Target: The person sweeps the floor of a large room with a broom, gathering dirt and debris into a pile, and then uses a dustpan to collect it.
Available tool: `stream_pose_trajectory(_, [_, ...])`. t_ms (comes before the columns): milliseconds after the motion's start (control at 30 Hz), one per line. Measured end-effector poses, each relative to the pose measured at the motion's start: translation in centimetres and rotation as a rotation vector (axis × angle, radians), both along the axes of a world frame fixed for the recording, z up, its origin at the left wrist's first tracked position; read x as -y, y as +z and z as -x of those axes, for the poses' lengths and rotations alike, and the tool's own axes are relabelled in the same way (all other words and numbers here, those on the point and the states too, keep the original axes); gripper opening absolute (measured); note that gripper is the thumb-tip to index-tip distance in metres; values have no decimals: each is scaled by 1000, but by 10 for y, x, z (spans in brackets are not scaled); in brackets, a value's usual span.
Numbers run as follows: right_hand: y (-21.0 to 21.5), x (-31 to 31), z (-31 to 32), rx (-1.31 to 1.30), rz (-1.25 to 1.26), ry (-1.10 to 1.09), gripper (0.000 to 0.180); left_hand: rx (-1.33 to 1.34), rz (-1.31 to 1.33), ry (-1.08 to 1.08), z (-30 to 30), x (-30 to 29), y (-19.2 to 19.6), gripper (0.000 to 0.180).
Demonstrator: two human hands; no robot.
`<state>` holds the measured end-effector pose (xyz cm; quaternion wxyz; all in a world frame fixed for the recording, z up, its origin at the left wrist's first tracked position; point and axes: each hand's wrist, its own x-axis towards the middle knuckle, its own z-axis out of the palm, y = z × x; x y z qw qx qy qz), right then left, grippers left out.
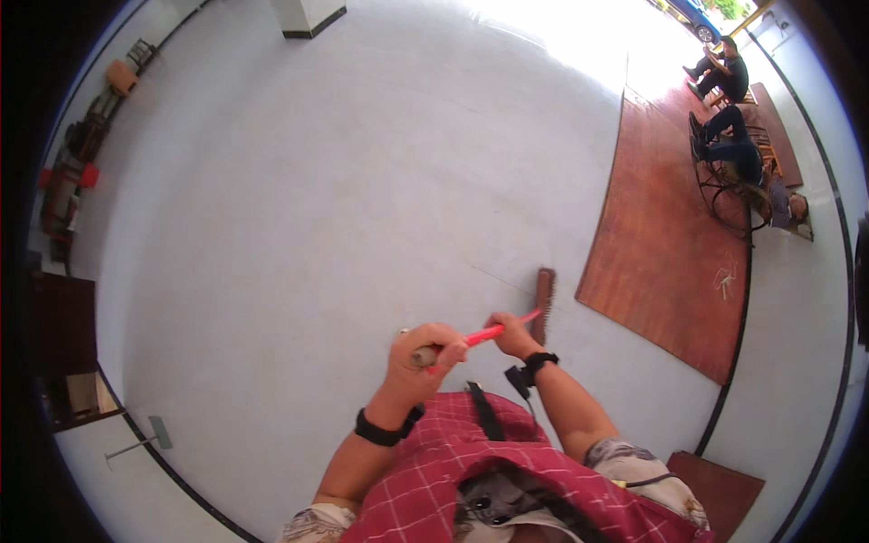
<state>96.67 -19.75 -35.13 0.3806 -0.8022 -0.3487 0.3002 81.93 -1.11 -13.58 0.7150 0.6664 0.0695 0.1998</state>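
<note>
Over pale floor (362, 181), right-hand fingers (501, 319) partly hide the red handle (484, 337)

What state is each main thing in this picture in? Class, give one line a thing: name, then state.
Broom: held in both hands, slanting.
Left hand: closed around the broom's upper end.
Right hand: closed around the broom, lower down.
Wristbands: worn.
Apron: worn.
Brown sheet: flat on the floor.
Far person: seated.
Nearer person: leaning back.
</note>
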Motion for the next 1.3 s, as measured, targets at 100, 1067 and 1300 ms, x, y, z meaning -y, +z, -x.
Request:
stream_pose_trajectory(100, [-27, -68, 16, -17, -73, 28, 8, -90, 78, 178, 11, -48, -1, 7])
stream_pose_trajectory(1067, [-11, -110, -204, 151, 124, 34, 5, -60, 221, 58, -181, -130, -28, 3])
stream_pose_trajectory(1300, [-21, -246, -183, 4, -92, -61, 6, -102, 112, 290, -202, -215, 22, 14])
